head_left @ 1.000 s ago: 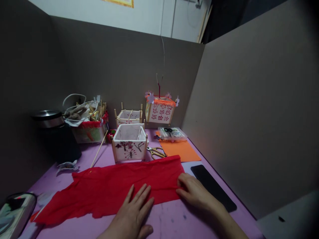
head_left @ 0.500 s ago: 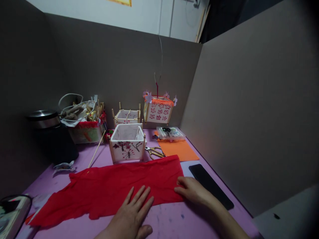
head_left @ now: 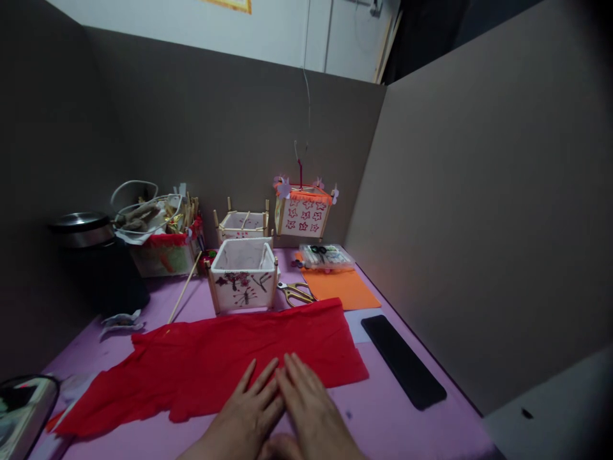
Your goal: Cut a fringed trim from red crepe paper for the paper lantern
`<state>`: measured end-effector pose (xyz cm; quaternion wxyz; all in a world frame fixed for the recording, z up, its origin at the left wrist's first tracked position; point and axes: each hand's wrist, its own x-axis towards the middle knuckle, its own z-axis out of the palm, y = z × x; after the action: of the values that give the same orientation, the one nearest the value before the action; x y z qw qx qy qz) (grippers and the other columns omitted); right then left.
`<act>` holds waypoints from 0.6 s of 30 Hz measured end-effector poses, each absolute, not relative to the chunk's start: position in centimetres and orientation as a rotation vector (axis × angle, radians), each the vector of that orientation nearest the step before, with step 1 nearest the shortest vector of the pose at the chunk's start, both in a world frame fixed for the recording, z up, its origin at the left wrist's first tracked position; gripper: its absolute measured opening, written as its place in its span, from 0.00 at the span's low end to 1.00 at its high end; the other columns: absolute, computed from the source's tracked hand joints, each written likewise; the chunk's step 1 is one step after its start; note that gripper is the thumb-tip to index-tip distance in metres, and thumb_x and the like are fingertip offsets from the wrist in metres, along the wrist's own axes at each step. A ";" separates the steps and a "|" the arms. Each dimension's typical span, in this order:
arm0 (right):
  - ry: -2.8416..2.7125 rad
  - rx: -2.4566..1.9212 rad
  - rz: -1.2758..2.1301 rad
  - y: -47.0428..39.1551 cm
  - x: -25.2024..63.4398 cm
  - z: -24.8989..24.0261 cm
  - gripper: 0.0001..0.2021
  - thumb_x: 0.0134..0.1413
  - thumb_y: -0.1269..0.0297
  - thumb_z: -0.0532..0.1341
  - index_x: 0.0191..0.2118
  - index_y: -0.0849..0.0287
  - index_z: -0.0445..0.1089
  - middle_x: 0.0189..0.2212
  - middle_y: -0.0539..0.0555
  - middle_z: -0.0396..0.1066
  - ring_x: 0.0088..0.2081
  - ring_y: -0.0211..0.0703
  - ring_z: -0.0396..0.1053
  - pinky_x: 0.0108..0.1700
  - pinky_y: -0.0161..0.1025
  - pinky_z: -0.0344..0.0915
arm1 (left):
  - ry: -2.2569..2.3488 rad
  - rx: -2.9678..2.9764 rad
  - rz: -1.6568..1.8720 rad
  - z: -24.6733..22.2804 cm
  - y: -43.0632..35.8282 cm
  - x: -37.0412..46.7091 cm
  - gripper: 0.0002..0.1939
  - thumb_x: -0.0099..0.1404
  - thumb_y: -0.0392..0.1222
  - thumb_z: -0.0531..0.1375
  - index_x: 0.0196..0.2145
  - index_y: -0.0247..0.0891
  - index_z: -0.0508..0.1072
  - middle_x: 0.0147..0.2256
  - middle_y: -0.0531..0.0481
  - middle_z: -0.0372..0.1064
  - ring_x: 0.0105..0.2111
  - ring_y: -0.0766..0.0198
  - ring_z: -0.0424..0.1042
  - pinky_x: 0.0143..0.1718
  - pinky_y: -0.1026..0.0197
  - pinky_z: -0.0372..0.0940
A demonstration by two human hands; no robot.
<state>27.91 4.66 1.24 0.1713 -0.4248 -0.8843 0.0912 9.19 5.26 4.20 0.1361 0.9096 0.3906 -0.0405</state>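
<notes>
A long piece of red cloth or thin paper (head_left: 215, 364) with a ragged left end lies across the purple tabletop. My left hand (head_left: 251, 409) rests flat on its lower edge with the fingers spread. Right beside it, my right hand (head_left: 309, 402) lies palm down with its fingers stretched out on the red sheet, its fingertips meeting those of the left. Neither hand holds anything. Just behind the sheet stand a white box-shaped lantern (head_left: 244, 284) with painted blossoms and gold-handled scissors (head_left: 297, 294).
An orange sheet (head_left: 342, 291) lies under a clear plastic case (head_left: 327, 257); a black phone (head_left: 403, 361) is at the right. A decorated lantern (head_left: 304, 215) hangs from a wire. At the left stand a dark tumbler (head_left: 100, 271) and a filled box (head_left: 165, 255). Grey partitions enclose the table.
My right hand has let go of the red sheet's right end and moved left beside my left hand. The right end of the sheet now lies flat on the table.
</notes>
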 end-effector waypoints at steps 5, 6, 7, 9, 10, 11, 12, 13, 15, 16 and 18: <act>-2.484 -1.365 0.524 4.1 27.7 0.1 0.40 0.55 0.48 0.57 0.66 0.65 0.42 0.66 0.64 0.34 0.66 0.59 0.36 0.64 0.56 0.45 | 1.121 2.672 -0.101 3.7 5.3 9.1 0.36 0.64 0.45 0.54 0.65 0.48 0.41 0.66 0.47 0.37 0.65 0.48 0.36 0.62 0.35 0.38; -2.464 -1.433 0.516 4.1 28.6 0.1 0.41 0.55 0.47 0.56 0.66 0.66 0.42 0.66 0.64 0.34 0.66 0.60 0.35 0.64 0.57 0.45 | 1.121 2.663 -0.096 3.8 5.2 9.0 0.35 0.65 0.49 0.53 0.65 0.48 0.40 0.66 0.47 0.37 0.65 0.48 0.36 0.62 0.35 0.38; -2.454 -1.496 0.495 4.2 29.6 0.2 0.41 0.55 0.46 0.55 0.65 0.67 0.44 0.65 0.65 0.34 0.66 0.61 0.35 0.63 0.58 0.45 | 1.132 2.651 -0.098 3.9 5.1 8.8 0.35 0.65 0.52 0.52 0.65 0.48 0.40 0.66 0.47 0.36 0.65 0.47 0.37 0.61 0.34 0.39; -2.426 -1.615 0.412 4.4 31.6 0.1 0.40 0.56 0.44 0.54 0.65 0.69 0.46 0.65 0.67 0.35 0.65 0.62 0.36 0.63 0.60 0.45 | 1.191 2.621 -0.122 4.2 4.7 8.4 0.37 0.64 0.55 0.52 0.64 0.46 0.40 0.65 0.45 0.35 0.65 0.47 0.37 0.61 0.34 0.40; -2.406 -1.666 0.363 4.5 32.4 0.0 0.40 0.56 0.44 0.53 0.65 0.69 0.46 0.65 0.67 0.35 0.65 0.61 0.36 0.63 0.60 0.46 | 1.237 2.608 -0.131 4.3 4.4 8.1 0.37 0.64 0.56 0.52 0.64 0.45 0.39 0.65 0.44 0.34 0.65 0.47 0.37 0.61 0.34 0.40; -2.384 -1.712 0.316 4.6 33.1 -0.2 0.39 0.57 0.44 0.52 0.65 0.70 0.46 0.65 0.67 0.35 0.65 0.61 0.36 0.63 0.60 0.46 | 1.282 2.598 -0.133 4.3 4.2 7.8 0.38 0.64 0.57 0.52 0.64 0.44 0.39 0.65 0.44 0.34 0.65 0.47 0.37 0.61 0.35 0.40; -2.368 -1.745 0.278 4.6 33.7 -0.4 0.39 0.57 0.44 0.51 0.64 0.70 0.47 0.65 0.66 0.36 0.65 0.61 0.36 0.62 0.60 0.46 | 1.321 2.592 -0.127 4.3 3.9 7.3 0.38 0.64 0.58 0.51 0.64 0.43 0.40 0.65 0.43 0.34 0.65 0.47 0.37 0.61 0.35 0.41; -2.359 -1.767 0.251 4.7 34.1 -0.7 0.39 0.57 0.44 0.51 0.64 0.70 0.47 0.65 0.66 0.36 0.65 0.61 0.36 0.62 0.61 0.46 | 1.355 2.590 -0.117 4.2 3.6 6.9 0.38 0.64 0.59 0.50 0.64 0.42 0.40 0.65 0.43 0.34 0.65 0.47 0.38 0.61 0.35 0.41; -2.356 -1.784 0.226 4.7 34.4 -1.1 0.38 0.57 0.45 0.51 0.64 0.69 0.48 0.65 0.65 0.38 0.65 0.62 0.37 0.62 0.60 0.47 | 1.423 2.598 -0.088 3.9 3.2 5.8 0.38 0.63 0.61 0.49 0.64 0.43 0.40 0.65 0.43 0.36 0.64 0.46 0.40 0.61 0.36 0.43; -2.356 -1.786 0.223 4.7 34.5 -1.2 0.38 0.57 0.45 0.51 0.64 0.68 0.48 0.65 0.64 0.38 0.65 0.61 0.38 0.62 0.60 0.48 | 1.453 2.608 -0.074 3.8 3.0 5.2 0.38 0.63 0.61 0.49 0.64 0.44 0.40 0.64 0.43 0.36 0.64 0.46 0.41 0.61 0.36 0.44; -2.354 -1.795 0.220 4.7 34.5 -1.3 0.38 0.57 0.45 0.51 0.65 0.67 0.48 0.65 0.63 0.39 0.65 0.61 0.38 0.62 0.60 0.48 | 1.512 2.635 -0.037 3.3 2.7 4.0 0.37 0.63 0.61 0.49 0.64 0.46 0.40 0.64 0.44 0.38 0.64 0.46 0.42 0.61 0.37 0.45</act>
<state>34.51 4.73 -1.34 0.0866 -0.6025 -0.7900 0.0739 4.02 2.67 3.35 0.0519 0.8661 0.4970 -0.0122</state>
